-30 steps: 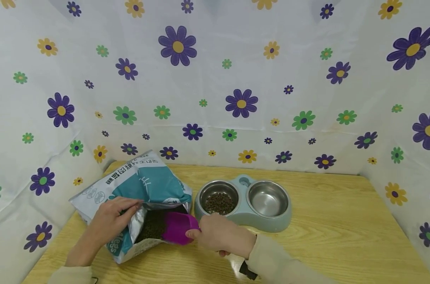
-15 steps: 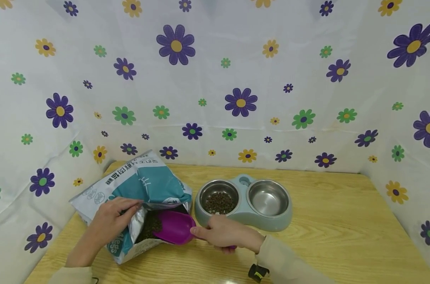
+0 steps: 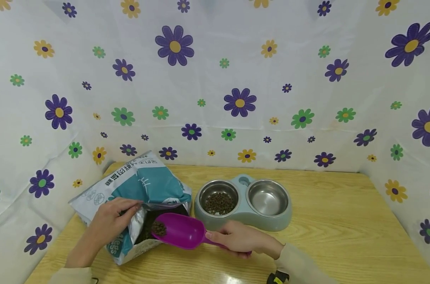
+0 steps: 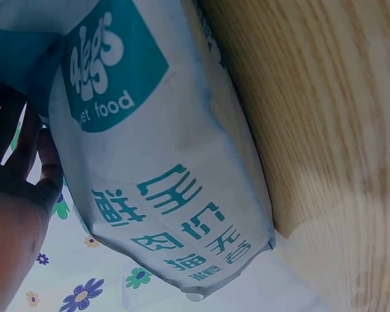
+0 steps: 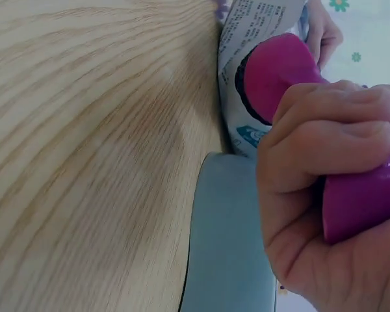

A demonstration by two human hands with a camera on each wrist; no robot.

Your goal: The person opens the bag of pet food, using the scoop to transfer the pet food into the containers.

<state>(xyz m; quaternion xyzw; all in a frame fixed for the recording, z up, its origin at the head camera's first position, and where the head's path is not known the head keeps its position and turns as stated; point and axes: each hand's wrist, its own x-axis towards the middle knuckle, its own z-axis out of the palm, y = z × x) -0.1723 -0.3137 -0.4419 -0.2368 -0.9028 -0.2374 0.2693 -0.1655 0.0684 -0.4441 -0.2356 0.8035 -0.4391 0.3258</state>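
Observation:
In the head view, a white and teal pet food bag [image 3: 157, 179] lies at the left with its mouth facing right. My left hand [image 3: 110, 221] grips the edge of that mouth; in the left wrist view its fingers [image 4: 45, 156] bend behind the bag. A purple scoop [image 3: 185, 233], its handle held in my right hand [image 3: 241, 239], has its tip at the bag's mouth. A small heap of brown kibble [image 3: 159, 228] sits at the scoop's front end. In the right wrist view, my fingers [image 5: 331, 143] wrap round the handle.
Behind my right hand stands a blue-grey double feeder [image 3: 241, 217]. Its left steel bowl [image 3: 204, 189] contains brown kibble; the right steel bowl [image 3: 268, 197] shows bare metal. A flowered cloth [image 3: 215, 79] rises behind and beside the wooden table [image 3: 335, 228].
My right hand has drawn the scoop rightward, partly out of the bag, and its kibble now shows. The left hand and the bag have stayed in place.

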